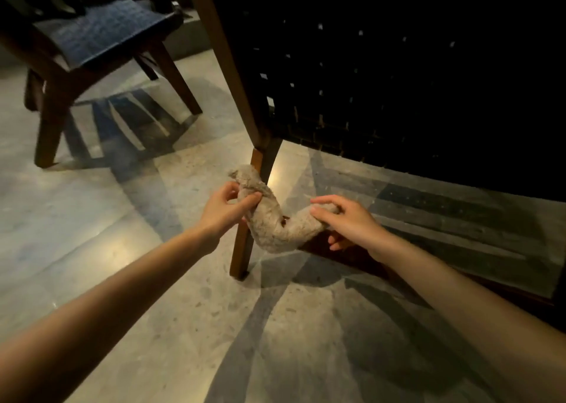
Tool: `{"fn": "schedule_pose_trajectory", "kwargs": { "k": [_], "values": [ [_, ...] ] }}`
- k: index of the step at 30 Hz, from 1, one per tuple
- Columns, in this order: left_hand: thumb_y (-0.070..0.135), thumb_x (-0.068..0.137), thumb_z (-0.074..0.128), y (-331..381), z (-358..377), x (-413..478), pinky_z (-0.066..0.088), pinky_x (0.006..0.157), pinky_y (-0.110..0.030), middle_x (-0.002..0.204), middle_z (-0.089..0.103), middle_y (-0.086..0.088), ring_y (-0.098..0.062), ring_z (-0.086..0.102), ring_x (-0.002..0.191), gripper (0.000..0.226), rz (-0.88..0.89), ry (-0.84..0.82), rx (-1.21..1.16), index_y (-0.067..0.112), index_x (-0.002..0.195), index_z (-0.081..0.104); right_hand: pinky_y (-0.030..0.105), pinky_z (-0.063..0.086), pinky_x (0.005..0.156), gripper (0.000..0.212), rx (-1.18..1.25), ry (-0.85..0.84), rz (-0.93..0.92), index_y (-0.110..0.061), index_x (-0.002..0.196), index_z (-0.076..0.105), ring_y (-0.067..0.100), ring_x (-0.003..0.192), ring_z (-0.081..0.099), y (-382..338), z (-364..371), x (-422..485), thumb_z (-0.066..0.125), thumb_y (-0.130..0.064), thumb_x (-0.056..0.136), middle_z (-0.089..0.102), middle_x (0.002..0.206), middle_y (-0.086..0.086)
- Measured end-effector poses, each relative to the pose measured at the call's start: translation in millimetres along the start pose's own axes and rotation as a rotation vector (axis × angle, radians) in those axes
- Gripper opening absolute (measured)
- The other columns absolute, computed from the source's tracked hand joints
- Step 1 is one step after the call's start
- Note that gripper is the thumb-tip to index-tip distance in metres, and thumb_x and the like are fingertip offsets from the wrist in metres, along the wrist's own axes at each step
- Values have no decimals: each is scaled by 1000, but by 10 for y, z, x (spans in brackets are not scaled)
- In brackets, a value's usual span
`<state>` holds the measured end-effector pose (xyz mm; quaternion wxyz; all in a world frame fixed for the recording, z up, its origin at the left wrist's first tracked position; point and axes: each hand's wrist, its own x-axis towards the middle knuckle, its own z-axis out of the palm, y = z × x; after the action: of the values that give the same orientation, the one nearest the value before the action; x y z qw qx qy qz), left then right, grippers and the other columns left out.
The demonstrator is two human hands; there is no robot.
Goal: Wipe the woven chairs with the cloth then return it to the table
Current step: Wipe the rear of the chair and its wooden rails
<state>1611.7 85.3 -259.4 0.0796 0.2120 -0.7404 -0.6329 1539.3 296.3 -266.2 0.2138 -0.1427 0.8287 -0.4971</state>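
Observation:
A beige fuzzy cloth [272,228] is rolled into a rope and looped around the front of a wooden chair leg [243,249]. My left hand [223,209] grips one end of the cloth left of the leg. My right hand [346,222] grips the other end to the right. The leg belongs to a woven chair [398,75] with dark straps and a brown wooden frame, filling the upper right. The leg is partly hidden behind the cloth.
A second woven chair [101,35] with a blue-black seat and dark wooden legs stands at the upper left. The floor [122,249] is polished pale stone crossed by dark shadows. A dark low rail [459,277] of the near chair runs along the floor at right.

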Motion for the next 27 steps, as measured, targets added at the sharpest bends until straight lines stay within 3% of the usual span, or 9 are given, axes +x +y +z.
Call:
{"fn": "schedule_pose_trajectory", "kwargs": {
  "k": [2,5,6,8,11,16,22,24,27],
  "values": [
    [26,86,65,176,-59,66,50,64,-17,111,57,3,-10,59,98,23,58,-95,62,26,105,52,25,54,57,18,-204,-48,57,-47,101,57,9,88,58,-61,-34,97,57,-56,87,59,113,-9],
    [24,84,67,389,-182,185,46,65,-13,109,56,14,0,57,96,32,186,-192,152,37,107,50,42,42,101,38,-391,-71,56,-53,109,54,18,129,38,-209,-10,294,63,-66,75,38,143,-7],
    [22,84,68,448,-214,212,47,64,-10,105,55,18,7,56,93,34,236,-224,186,42,104,49,36,40,102,50,-319,-107,23,-54,116,50,13,129,37,-304,7,319,68,-64,71,35,143,-10],
    [17,83,69,594,-318,292,44,66,-2,101,54,22,18,53,89,39,342,-299,246,45,100,48,14,46,81,61,-38,-187,-24,-54,120,46,-7,107,52,-558,63,373,78,-52,68,44,128,-20],
    [15,82,70,832,-501,419,41,73,1,100,52,27,22,49,93,44,469,-405,306,45,104,47,1,44,62,41,117,-162,-124,-44,103,57,-17,81,60,-887,132,473,79,-24,75,61,100,-20],
    [32,75,74,1119,-778,540,47,75,-12,104,55,19,-2,55,97,43,541,-458,322,39,108,47,7,47,70,23,45,2,-227,-27,90,61,-6,76,59,-1354,181,473,70,-7,83,63,87,-5],
    [53,60,82,1258,-1015,476,55,81,-26,118,52,4,-8,57,109,75,517,-445,165,38,122,41,34,50,69,29,-224,136,-370,-40,103,49,16,75,60,-1699,181,193,59,-15,92,59,86,3],
    [57,64,76,1319,-1075,426,50,87,-29,114,54,7,-11,54,109,59,615,-374,269,42,115,51,24,50,70,24,-287,174,-442,-39,107,52,5,85,60,-1815,182,68,58,-21,93,60,96,-8],
    [49,76,71,1452,-1119,328,46,77,-20,94,62,18,-2,58,90,29,775,-387,315,37,100,61,17,46,79,28,-330,217,-451,-38,114,51,-4,97,56,-1945,206,-70,60,-26,91,58,104,-15]
  ]
}}
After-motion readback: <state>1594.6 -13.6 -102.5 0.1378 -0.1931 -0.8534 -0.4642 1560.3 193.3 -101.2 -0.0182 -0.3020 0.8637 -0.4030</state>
